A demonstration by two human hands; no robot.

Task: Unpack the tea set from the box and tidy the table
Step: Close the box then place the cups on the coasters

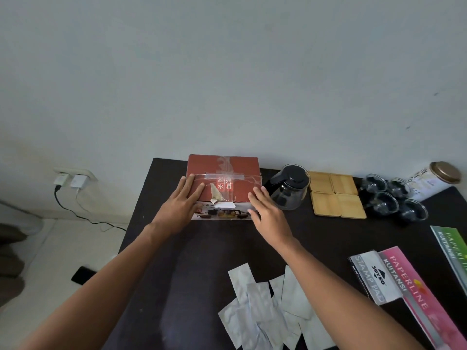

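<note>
A red tea-set box with clear tape across its closed lid stands at the back of the dark table. My left hand lies flat on the lid's left front corner, fingers spread. My right hand rests flat against the box's right front corner. To the right of the box stand a glass teapot with a black lid, wooden coasters laid in a square, and several small glass cups.
A tin with a gold lid lies at the back right. Several white envelopes are scattered near me, with a stamp pad box and receipt books on the right. Chargers and cables hang at the wall, left.
</note>
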